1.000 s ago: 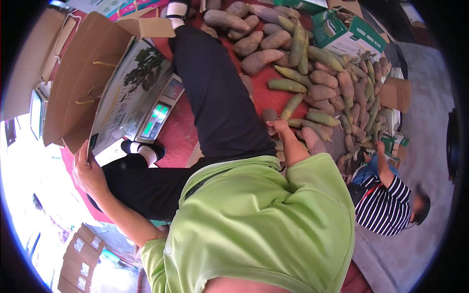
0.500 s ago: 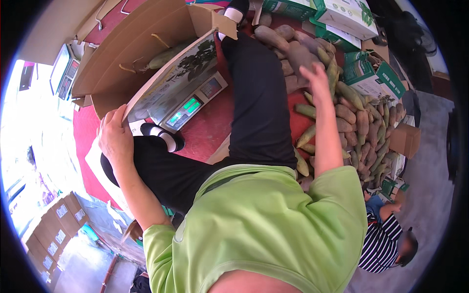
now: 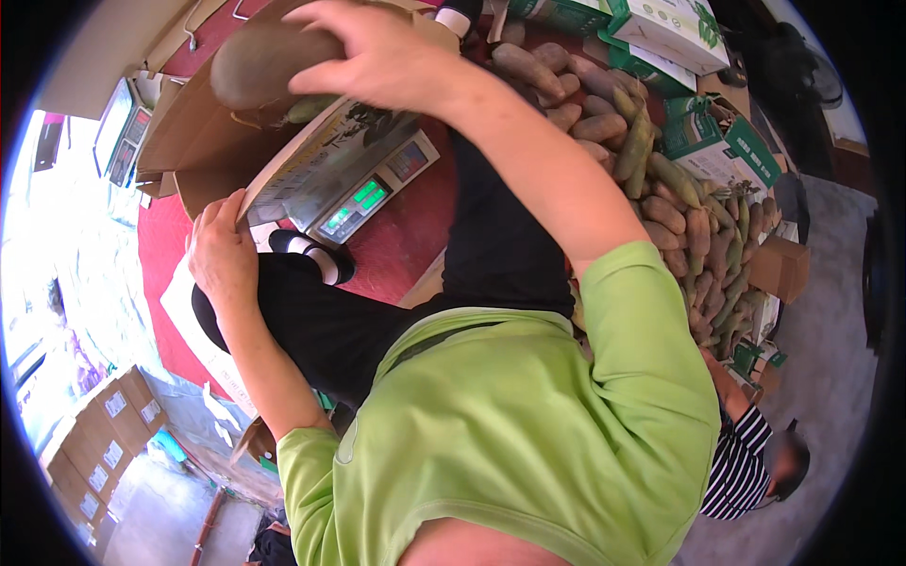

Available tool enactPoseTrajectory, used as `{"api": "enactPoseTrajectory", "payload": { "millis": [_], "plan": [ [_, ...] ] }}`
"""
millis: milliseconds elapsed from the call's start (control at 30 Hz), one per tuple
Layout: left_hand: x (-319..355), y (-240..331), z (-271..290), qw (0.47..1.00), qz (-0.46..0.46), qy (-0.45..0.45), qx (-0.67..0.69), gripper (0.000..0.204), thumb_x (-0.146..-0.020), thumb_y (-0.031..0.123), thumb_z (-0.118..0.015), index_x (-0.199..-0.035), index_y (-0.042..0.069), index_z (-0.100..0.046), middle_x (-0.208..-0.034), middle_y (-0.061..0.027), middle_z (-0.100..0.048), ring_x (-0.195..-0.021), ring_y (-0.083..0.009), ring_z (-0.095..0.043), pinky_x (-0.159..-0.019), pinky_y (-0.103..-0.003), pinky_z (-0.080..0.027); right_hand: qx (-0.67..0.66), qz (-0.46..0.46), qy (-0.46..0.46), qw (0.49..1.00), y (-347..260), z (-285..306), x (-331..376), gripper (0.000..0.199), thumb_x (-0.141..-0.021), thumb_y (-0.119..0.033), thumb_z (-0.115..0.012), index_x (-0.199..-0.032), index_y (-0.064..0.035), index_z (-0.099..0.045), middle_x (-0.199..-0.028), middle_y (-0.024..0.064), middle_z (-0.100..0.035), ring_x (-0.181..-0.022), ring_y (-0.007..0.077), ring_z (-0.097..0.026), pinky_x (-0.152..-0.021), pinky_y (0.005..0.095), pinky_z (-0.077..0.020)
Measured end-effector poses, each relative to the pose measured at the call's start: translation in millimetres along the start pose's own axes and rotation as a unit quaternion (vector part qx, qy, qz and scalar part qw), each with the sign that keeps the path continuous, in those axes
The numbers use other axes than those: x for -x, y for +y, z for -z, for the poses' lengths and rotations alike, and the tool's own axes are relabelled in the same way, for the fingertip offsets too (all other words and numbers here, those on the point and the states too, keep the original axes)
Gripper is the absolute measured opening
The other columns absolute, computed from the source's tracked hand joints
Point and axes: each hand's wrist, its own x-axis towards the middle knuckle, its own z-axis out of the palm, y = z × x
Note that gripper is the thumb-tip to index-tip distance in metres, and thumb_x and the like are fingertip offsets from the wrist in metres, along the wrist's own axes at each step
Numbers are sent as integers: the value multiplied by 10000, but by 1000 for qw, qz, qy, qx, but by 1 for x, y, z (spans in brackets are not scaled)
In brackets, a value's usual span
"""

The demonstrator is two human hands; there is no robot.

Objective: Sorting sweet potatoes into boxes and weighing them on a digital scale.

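My left hand point(image 3: 224, 247) grips the near corner of an open cardboard carton point(image 3: 193, 151), fingers over its rim. The carton rests on a digital scale point(image 3: 377, 200) with a lit green display. Above the carton's opening, my right hand point(image 3: 392, 61) has thumb and fingers around one end of a large brown oblong gourd point(image 3: 269, 74), slightly blurred. A green gourd point(image 3: 310, 109) lies inside the carton, partly hidden by its wall. To the right spreads a pile of brown and green gourds point(image 3: 698, 236).
Green-and-white cartons point(image 3: 722, 151) stand beyond the pile. A second scale point(image 3: 123, 137) is at the far left, and flat brown cartons point(image 3: 104, 443) are at the lower left. Another person in a striped shirt point(image 3: 741, 472) is by the pile's near right end. Red matting point(image 3: 377, 269) covers the ground.
My right hand has swung from the pile on the right to above the carton, now with a large brown gourd. My left hand stays on the carton's edge.
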Motion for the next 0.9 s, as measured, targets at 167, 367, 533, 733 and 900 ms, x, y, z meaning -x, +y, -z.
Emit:
{"api": "enactPoseTrajectory", "payload": {
  "millis": [167,367,533,733,900],
  "plan": [
    [3,-5,-1,1000,1,-22,-12,273,-805,85,-598,-1050,174,-679,-1009,-20,-655,-954,-242,-612,-831,-366,-471,-26,87,51,995,14,0,14,429,-751,-218,-709,-1125,-31,-611,-1040,152,-667,-988,275,-633,-858,352,-489],
    [-1,-19,-7,1000,-26,1,9,289,-809,70,-598,-1066,178,-676,-1001,-23,-659,-929,-253,-621,-786,-366,-486,-150,-131,113,973,69,93,99,415,-809,-144,-691,-1178,-12,-554,-1073,104,-620,-996,193,-596,-869,313,-468],
    [-5,-21,-14,998,-51,2,42,214,-859,110,-598,-1046,157,-691,-981,-55,-668,-884,-266,-637,-751,-365,-490,182,-344,77,918,181,129,256,317,-831,-148,-664,-1121,-33,-609,-1027,112,-664,-945,209,-634,-816,314,-495],
    [-8,-20,-20,999,-37,3,32,216,-869,118,-592,-1062,149,-686,-978,-55,-669,-890,-249,-644,-752,-355,-490,251,-541,-106,796,208,106,433,400,-766,-254,-673,-1118,-74,-610,-1091,181,-629,-1027,348,-591,-887,414,-473],
    [-6,-23,-19,999,-34,-3,11,214,-887,133,-581,-1075,152,-682,-976,-52,-668,-887,-242,-645,-750,-346,-491,232,-624,-224,711,193,77,491,400,-729,-235,-682,-1058,-16,-622,-1029,207,-644,-1026,339,-601,-871,395,-479]
  ]
}}
